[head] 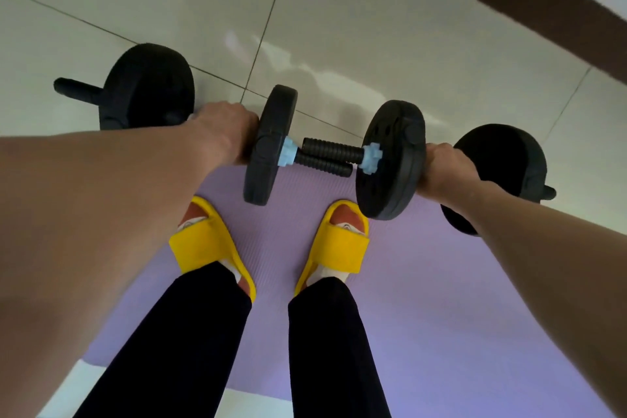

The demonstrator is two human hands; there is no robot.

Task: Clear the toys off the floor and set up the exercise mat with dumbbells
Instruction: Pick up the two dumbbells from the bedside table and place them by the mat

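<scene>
I stand on a purple exercise mat [407,282] in yellow slippers. My left hand [224,129] grips the handle of one black dumbbell [269,146], held level above the mat's far edge; its outer plate [149,88] shows to the left. My right hand [448,170] grips the handle of a second black dumbbell [390,159], with its other plate [498,166] at the right. Their threaded inner ends, each with a light blue collar nut, overlap between my hands. No toys are visible.
Glossy white floor tiles [339,27] stretch beyond the mat. A dark brown baseboard or furniture edge [543,10] runs across the upper right corner. My legs in dark trousers fill the lower middle.
</scene>
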